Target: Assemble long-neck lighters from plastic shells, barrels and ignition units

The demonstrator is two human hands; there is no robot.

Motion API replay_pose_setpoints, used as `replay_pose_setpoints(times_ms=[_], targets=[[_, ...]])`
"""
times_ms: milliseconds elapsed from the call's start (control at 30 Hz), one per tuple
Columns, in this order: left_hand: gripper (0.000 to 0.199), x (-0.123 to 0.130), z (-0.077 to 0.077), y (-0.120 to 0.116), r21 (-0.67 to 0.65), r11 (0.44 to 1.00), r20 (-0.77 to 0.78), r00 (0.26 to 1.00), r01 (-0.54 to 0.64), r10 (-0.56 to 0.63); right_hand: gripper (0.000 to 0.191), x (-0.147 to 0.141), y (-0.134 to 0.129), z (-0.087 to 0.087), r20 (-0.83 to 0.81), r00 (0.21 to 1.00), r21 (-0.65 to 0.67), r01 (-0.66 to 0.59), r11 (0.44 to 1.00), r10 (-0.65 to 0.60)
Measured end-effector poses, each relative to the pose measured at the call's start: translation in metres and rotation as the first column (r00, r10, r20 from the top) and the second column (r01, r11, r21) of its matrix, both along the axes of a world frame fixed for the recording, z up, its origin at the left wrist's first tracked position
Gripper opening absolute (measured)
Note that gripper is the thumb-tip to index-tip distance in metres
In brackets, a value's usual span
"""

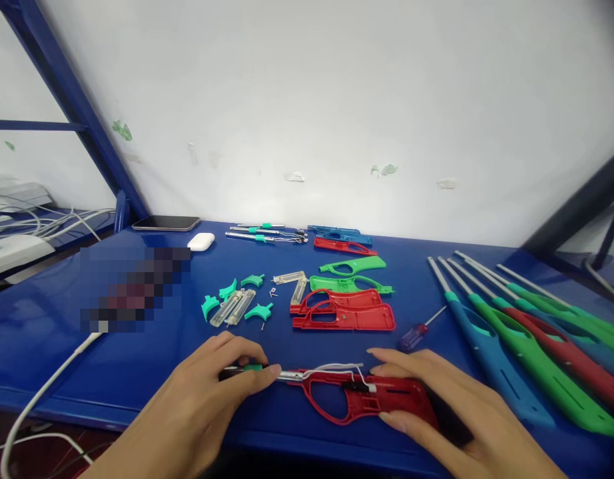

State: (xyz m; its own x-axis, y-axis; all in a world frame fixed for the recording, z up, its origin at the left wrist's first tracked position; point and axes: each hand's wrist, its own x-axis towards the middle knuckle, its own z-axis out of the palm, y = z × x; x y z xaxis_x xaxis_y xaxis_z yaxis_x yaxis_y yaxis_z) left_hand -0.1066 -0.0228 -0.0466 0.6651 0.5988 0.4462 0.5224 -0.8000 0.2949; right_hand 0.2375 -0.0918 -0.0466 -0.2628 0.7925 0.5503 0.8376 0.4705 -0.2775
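At the front of the table, my left hand pinches a metal lighter tube with a teal collar between thumb and fingers. The tube's inner end meets an open red lighter shell half. White wires run from the tube to a small black-and-white part over the shell. My right hand grips the shell's wide end, fingers along the far edge and thumb at the near edge. A purple-handled screwdriver lies just beyond that hand.
Several whole lighters lie at right. Red shell halves, green shell halves, teal triggers, clear fuel tanks and wired tubes lie mid-table and behind. A phone, white case and cable are at left.
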Motion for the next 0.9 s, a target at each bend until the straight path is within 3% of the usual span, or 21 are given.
replay_pose_setpoints(times_ms=[133,233,400,533,667,900], targets=[[0.053,-0.001,0.001,-0.005,0.049,0.999,-0.078,0.997,-0.021,0.024,0.037,0.0,-0.001,-0.001,-0.012,1.0,-0.017,-0.004,1.0,0.004],[0.04,0.0,0.004,-0.01,0.059,0.998,-0.157,0.987,-0.013,0.022,0.036,-0.001,-0.002,-0.001,-0.017,1.0,-0.013,-0.004,1.0,0.003],[0.012,0.018,0.009,-0.013,0.178,0.982,-0.015,0.998,-0.065,0.068,0.03,-0.002,-0.004,0.0,-0.064,0.998,-0.102,-0.005,0.995,-0.002],[0.013,0.046,0.012,-0.008,0.026,0.999,0.061,0.997,-0.039,0.038,0.019,-0.003,-0.003,0.002,-0.124,0.992,-0.202,-0.045,0.978,0.02],[0.018,0.066,0.009,0.001,-0.164,0.985,0.115,0.993,0.049,-0.03,0.016,-0.004,0.0,0.005,-0.128,0.99,-0.177,-0.087,0.98,0.065],[0.017,0.069,0.004,0.006,-0.188,0.979,0.17,0.984,0.082,-0.05,0.02,-0.015,0.003,0.006,-0.034,0.999,-0.129,-0.044,0.991,0.04]])
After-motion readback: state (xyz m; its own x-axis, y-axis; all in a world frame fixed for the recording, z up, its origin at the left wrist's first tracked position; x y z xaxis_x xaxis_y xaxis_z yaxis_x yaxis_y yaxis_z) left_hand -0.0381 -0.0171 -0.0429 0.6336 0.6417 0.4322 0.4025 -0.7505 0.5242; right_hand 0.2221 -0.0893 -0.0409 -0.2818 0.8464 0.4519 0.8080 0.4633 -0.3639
